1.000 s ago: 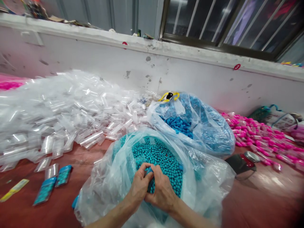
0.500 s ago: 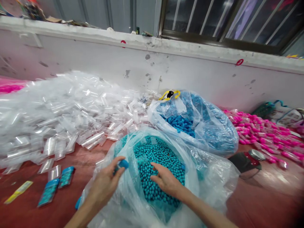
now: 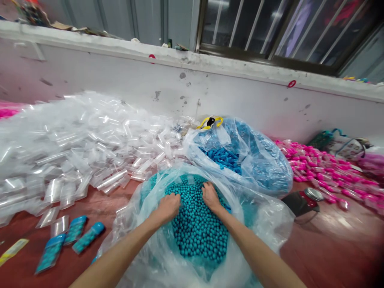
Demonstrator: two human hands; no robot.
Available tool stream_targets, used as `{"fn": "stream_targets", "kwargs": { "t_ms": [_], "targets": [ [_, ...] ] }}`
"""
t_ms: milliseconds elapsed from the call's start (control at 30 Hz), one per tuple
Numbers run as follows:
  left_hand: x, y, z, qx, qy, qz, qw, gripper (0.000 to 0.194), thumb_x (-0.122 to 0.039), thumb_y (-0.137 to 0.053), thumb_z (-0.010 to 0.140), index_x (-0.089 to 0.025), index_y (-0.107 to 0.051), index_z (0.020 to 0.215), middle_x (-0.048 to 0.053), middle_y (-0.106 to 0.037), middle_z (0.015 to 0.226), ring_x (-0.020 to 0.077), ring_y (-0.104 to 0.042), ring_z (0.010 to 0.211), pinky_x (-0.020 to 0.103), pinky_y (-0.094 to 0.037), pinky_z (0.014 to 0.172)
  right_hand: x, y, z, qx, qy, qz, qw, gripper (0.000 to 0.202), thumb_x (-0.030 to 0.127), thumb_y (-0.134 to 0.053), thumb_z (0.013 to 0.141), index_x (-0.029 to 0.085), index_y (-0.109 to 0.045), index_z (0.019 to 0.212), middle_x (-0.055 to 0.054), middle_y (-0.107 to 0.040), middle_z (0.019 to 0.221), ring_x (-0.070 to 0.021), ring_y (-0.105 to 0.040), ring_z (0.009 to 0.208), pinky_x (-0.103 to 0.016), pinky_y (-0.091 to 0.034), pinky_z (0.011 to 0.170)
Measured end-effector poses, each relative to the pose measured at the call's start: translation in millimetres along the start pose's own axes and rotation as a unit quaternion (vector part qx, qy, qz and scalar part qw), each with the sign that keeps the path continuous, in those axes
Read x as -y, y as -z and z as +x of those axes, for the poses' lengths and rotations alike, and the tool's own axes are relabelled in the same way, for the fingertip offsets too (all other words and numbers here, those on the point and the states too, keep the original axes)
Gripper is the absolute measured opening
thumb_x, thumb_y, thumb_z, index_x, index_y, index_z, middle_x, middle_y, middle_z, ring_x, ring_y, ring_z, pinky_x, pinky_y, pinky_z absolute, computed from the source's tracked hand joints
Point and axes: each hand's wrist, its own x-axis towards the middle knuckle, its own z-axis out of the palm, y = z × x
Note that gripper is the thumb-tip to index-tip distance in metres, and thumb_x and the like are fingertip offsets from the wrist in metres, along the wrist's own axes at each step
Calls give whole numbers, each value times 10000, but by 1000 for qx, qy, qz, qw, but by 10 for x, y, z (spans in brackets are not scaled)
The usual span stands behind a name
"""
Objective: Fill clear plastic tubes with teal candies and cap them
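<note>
An open clear plastic bag (image 3: 267, 218) full of round teal beads (image 3: 199, 240) lies in front of me. My left hand (image 3: 170, 206) is over the left part of the beads, its fingers curled in; whatever they hold is hidden. Toward the far right of the same bag, my right hand (image 3: 211, 196) touches the beads with bent fingertips, and I cannot make out anything in them. Three clear pouches with blue caps and teal beads inside, one of them a filled pouch (image 3: 88, 238), lie on the red table (image 3: 117, 208) at the left.
Behind the beads stands a bag of blue caps (image 3: 264, 164) with a yellow-handled tool (image 3: 210, 122) on it. A large heap of empty clear pouches (image 3: 90, 136) spreads to the left. Pink-capped tubes (image 3: 324, 168) and a dark device (image 3: 303, 204) lie at the right.
My left hand has moved from the bag's left rim, where it held a blue piece, to the beads. My right hand has shifted farther back. A third filled pouch now lies at the left.
</note>
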Motion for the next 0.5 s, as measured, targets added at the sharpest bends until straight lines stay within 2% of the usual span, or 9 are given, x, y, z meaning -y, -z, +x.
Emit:
{"fn": "stream_targets", "kwargs": {
  "t_ms": [100,167,267,333,400,500],
  "targets": [
    [93,-62,130,31,-3,-5,999,108,-193,-493,750,-166,-554,835,116,-615,903,262,-576,902,355,-405,795,-63,-78,113,-30,-13,28,999,249,152,-409,820,97,-608,960,-153,-551,1108,-236,-450,1097,-343,-290,972],
    [108,-106,123,43,4,-11,999,137,-163,-507,729,-160,-537,862,119,-611,945,263,-567,929,363,-396,817,-59,-132,123,-46,-23,58,997,247,193,-435,813,122,-620,961,-135,-550,1124,-239,-434,1114,-343,-273,981],
    [31,-211,114,48,24,-42,998,174,-155,-472,746,-153,-513,916,137,-605,984,274,-552,976,387,-379,847,41,-229,79,-54,-38,121,990,235,259,-474,796,146,-638,920,-107,-595,1029,-223,-488,1024,-327,-307,939],
    [-52,-291,160,55,38,-82,994,151,-165,-487,734,-152,-517,882,139,-616,955,280,-555,981,380,-381,844,164,-299,51,-48,-46,171,983,216,296,-499,778,159,-645,858,-76,-620,938,-197,-524,937,-291,-344,884],
    [-122,-355,230,71,56,-138,986,125,-175,-513,710,-156,-521,833,120,-634,851,271,-591,894,357,-415,778,296,-361,44,-37,-63,225,972,234,342,-486,776,167,-638,743,-37,-629,800,-172,-547,825,-259,-381,802],
    [-163,-400,289,112,96,-241,959,111,-211,-507,707,-168,-514,809,24,-571,543,212,-587,553,312,-432,555,440,-411,54,-21,-111,306,945,354,421,-423,784,175,-566,574,10,-562,576,-140,-529,624,-234,-409,643]
  ]
}}
